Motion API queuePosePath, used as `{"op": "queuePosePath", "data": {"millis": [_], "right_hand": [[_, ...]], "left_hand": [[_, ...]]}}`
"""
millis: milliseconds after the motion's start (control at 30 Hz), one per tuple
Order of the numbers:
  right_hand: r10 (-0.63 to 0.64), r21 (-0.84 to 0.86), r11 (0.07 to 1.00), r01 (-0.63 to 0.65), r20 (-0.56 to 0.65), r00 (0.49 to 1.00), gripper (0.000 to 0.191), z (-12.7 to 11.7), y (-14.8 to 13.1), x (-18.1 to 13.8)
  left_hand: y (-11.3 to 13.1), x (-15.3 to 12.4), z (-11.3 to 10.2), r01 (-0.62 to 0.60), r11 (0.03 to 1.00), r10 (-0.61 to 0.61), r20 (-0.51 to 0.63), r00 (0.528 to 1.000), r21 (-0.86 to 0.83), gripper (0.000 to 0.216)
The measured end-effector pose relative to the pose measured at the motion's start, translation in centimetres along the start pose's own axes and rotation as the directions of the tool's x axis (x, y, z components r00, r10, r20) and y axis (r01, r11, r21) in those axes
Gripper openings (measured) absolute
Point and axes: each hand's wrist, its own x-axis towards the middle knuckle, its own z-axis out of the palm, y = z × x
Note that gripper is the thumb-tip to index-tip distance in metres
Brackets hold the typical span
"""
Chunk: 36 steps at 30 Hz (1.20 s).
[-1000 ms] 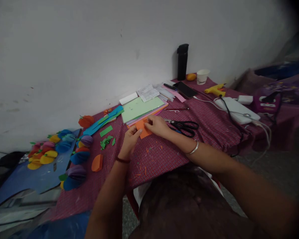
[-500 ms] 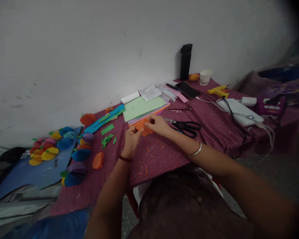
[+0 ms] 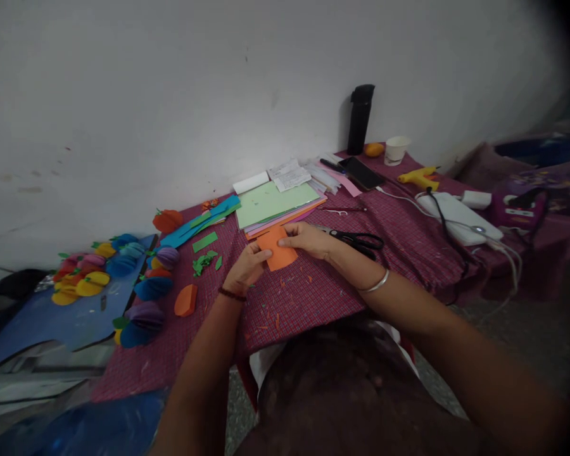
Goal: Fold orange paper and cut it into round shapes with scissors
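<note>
A small orange paper piece (image 3: 278, 251) is held just above the maroon checked cloth (image 3: 313, 297), between both of my hands. My left hand (image 3: 247, 269) pinches its left lower edge, a dark bracelet on the wrist. My right hand (image 3: 311, 239) grips its right upper edge, a silver bangle further up the arm. Black-handled scissors (image 3: 356, 240) lie right behind my right hand. A stack of coloured paper sheets (image 3: 275, 206), pale green on top, lies just beyond the orange piece.
Folded paper fruits (image 3: 123, 272) in several colours sit at the left on a blue sheet (image 3: 38, 323). An orange half-round (image 3: 185, 300) and green scraps (image 3: 204, 261) lie nearby. Black flask (image 3: 359, 119), paper cup (image 3: 398, 149), phone (image 3: 362, 171), yellow glue gun (image 3: 420, 177) and white adapter with cables (image 3: 456, 217) stand right.
The orange piece has come slightly nearer and now shows flatter and more fully between the hands. The head view has shifted a little to the left.
</note>
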Motion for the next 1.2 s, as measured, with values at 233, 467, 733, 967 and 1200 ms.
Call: {"op": "queuePosePath", "data": {"millis": [233,467,733,967,1200], "right_hand": [[-0.358,-0.901,0.419,-0.114,-0.279,0.891,0.009,-0.2,0.2,0.3],[-0.384,-0.956,0.247,-0.161,-0.249,0.889,0.014,0.8,0.0,-0.3],[-0.283,-0.641,0.767,-0.003,-0.343,0.896,0.011,1.4,0.4,0.1],[-0.021,0.059,0.998,0.030,-0.148,0.989,0.047,1.0,0.3,0.1],[0.043,0.252,0.967,-0.041,-0.004,0.999,0.046,0.7,-0.1,-0.2]], "left_hand": [[-1.4,0.6,2.2,-0.180,0.913,0.265,-0.197,0.944,0.367,0.033],[-2.4,-0.1,3.4,-0.215,0.681,0.481,-0.205,0.853,0.700,0.021],[-1.5,0.8,3.0,-0.229,0.925,0.332,-0.351,0.876,0.304,0.035],[-0.6,0.5,2.3,-0.149,0.985,0.125,-0.235,0.964,-0.090,0.032],[-0.3,0.4,2.2,-0.119,0.983,0.098,-0.152,0.984,-0.141,0.038]]}}
